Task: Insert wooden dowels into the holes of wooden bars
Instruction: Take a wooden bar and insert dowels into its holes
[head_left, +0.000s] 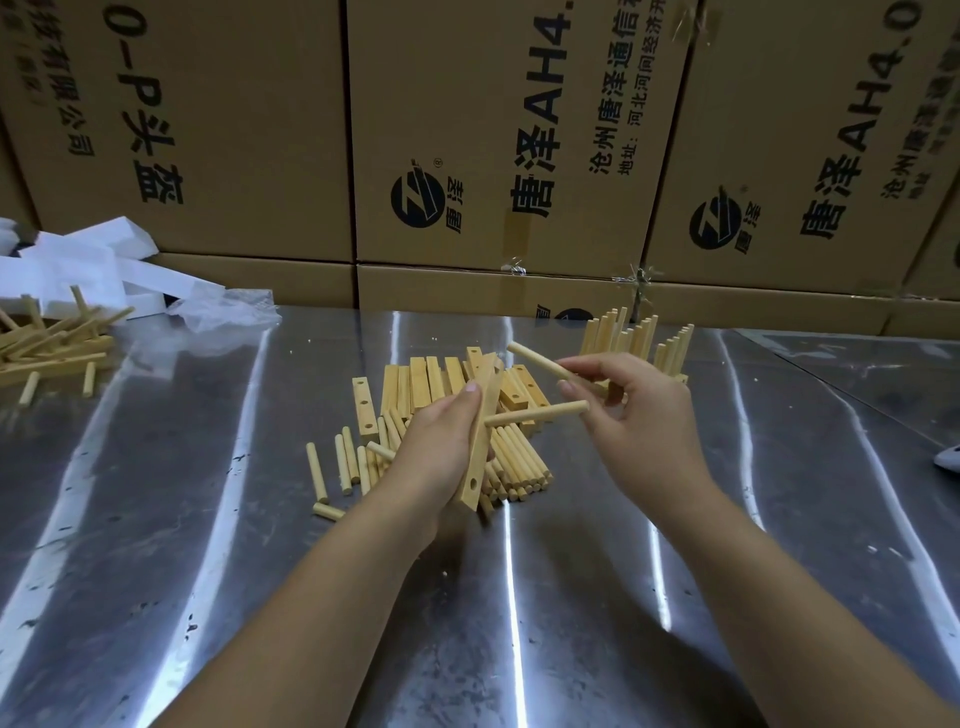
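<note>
My left hand (441, 447) grips a wooden bar (480, 436), held on edge over the pile with one hole showing near its lower end. One dowel (537, 413) sticks out sideways from the bar's middle hole, toward the right. My right hand (636, 410) pinches a second dowel (540, 362), its free end pointing at the bar's upper end. Under the hands lie loose dowels (514, 462) and a heap of drilled bars (415, 387).
Finished bars with upright dowels (631, 338) stand behind my right hand. Another heap of assembled pieces (52, 343) lies at the far left beside white foam (93, 265) and clear plastic. Cardboard boxes (493, 145) wall off the back of the shiny metal table (545, 597).
</note>
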